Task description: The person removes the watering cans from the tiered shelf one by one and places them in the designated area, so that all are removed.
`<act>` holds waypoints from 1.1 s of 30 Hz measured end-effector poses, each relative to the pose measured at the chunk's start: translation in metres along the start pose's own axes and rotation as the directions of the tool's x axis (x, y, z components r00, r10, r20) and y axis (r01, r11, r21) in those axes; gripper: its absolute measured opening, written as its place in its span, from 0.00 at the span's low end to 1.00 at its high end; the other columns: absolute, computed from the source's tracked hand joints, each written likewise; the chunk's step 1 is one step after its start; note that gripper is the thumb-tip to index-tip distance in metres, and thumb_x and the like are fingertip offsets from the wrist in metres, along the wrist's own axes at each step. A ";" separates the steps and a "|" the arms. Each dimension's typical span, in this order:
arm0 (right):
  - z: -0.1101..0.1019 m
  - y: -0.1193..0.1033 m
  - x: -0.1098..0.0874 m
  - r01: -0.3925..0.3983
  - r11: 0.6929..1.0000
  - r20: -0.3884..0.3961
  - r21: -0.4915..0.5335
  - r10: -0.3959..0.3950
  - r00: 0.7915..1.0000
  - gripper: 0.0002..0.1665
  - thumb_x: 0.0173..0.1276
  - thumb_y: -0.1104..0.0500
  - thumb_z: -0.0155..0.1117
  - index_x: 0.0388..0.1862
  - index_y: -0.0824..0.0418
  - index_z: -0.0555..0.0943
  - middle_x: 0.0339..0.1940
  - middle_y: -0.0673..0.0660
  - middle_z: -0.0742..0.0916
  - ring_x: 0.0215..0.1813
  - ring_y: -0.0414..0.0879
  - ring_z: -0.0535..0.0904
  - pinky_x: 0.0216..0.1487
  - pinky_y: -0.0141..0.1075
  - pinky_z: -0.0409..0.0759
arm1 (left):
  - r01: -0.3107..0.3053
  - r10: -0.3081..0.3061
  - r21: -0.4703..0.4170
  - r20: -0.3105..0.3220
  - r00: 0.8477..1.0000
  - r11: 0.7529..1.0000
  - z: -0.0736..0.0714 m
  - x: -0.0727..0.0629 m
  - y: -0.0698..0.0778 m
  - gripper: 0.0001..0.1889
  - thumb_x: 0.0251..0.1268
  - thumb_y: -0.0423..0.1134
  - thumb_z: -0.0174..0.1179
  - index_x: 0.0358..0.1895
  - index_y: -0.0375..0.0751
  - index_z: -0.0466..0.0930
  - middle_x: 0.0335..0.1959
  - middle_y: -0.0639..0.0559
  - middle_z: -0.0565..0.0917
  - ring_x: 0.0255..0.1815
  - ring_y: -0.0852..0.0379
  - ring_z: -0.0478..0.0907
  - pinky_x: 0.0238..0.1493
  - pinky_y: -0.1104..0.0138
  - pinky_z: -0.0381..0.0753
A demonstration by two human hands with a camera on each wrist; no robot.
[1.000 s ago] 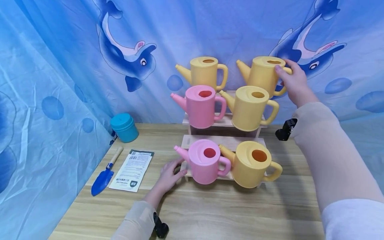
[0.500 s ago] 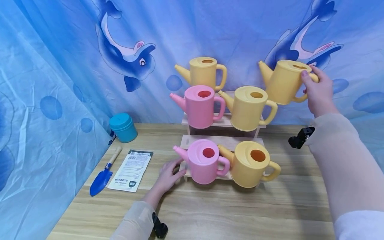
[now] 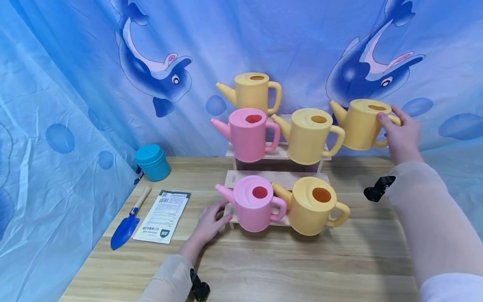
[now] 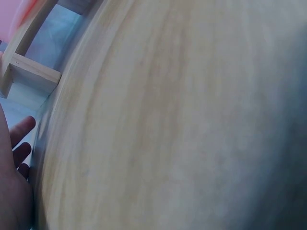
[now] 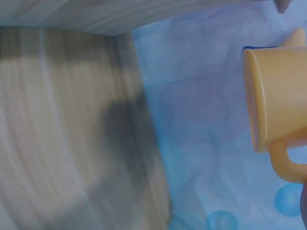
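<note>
My right hand grips a yellow watering can at its handle. The can is held up to the right of a wooden stepped stand, its spout pointing left. In the right wrist view the can shows its base and the lower part of its handle. At the stand's lower left end, my left hand rests with thumb and forefinger touching the step. In the left wrist view its other fingers are loose, below the stand's leg.
Several watering cans stand on the steps: a yellow one on top, pink and pale yellow in the middle, pink and yellow below. Left lie a blue trowel, a printed packet and a lidded teal tub.
My right hand has lifted the yellow watering can off the right of the top step, carried it right, then lowered it beside the stand. The left hand stays at the stand.
</note>
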State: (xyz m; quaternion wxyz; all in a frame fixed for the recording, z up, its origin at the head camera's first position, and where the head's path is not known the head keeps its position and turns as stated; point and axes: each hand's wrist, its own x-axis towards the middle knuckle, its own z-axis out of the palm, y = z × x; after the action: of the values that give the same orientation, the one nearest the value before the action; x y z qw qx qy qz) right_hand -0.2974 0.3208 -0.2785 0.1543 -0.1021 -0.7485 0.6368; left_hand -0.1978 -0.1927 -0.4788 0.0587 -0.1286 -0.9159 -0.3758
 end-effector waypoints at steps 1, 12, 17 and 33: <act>0.001 0.005 0.000 -0.001 1.000 0.000 -0.001 0.001 1.000 0.47 0.52 0.34 0.60 0.72 0.36 0.57 0.66 0.48 0.67 0.45 0.38 0.66 0.40 0.24 0.70 | -0.001 0.001 0.001 -0.003 1.000 1.000 0.000 0.000 0.000 0.31 0.62 0.59 0.54 0.67 0.54 0.65 0.62 0.48 0.73 0.66 0.42 0.60 0.65 0.43 0.46; 0.019 0.064 -0.005 -0.049 0.998 -0.017 0.043 0.050 0.999 0.47 0.55 0.36 0.62 0.73 0.40 0.57 0.73 0.54 0.60 0.63 0.41 0.65 0.62 0.33 0.64 | -0.004 0.004 0.011 0.000 1.000 1.000 0.001 0.000 -0.001 0.31 0.63 0.59 0.54 0.67 0.54 0.65 0.63 0.49 0.73 0.66 0.43 0.60 0.65 0.43 0.46; 0.025 0.084 -0.009 -0.068 0.993 -0.036 0.093 0.072 0.997 0.47 0.55 0.39 0.66 0.72 0.43 0.60 0.69 0.56 0.65 0.60 0.41 0.68 0.59 0.29 0.68 | -0.004 0.004 0.016 0.002 1.000 1.000 0.000 0.001 -0.001 0.31 0.63 0.58 0.54 0.67 0.53 0.66 0.63 0.49 0.72 0.66 0.43 0.60 0.65 0.44 0.47; 0.043 0.118 -0.019 -0.092 0.989 -0.099 -0.115 0.080 0.992 0.46 0.55 0.35 0.63 0.72 0.41 0.61 0.42 0.48 0.73 0.40 0.37 0.69 0.36 0.25 0.74 | 0.008 -0.008 -0.008 -0.002 1.000 1.000 -0.001 -0.001 0.002 0.31 0.62 0.59 0.54 0.67 0.53 0.66 0.63 0.49 0.73 0.66 0.43 0.60 0.65 0.44 0.45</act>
State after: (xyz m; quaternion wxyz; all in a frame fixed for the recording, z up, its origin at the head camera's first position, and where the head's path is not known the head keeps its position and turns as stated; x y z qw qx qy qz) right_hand -0.3003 0.2940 -0.4024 0.1553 -0.1731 -0.7720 0.5915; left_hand -0.1962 -0.1923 -0.4768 0.0574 -0.1247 -0.9148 -0.3798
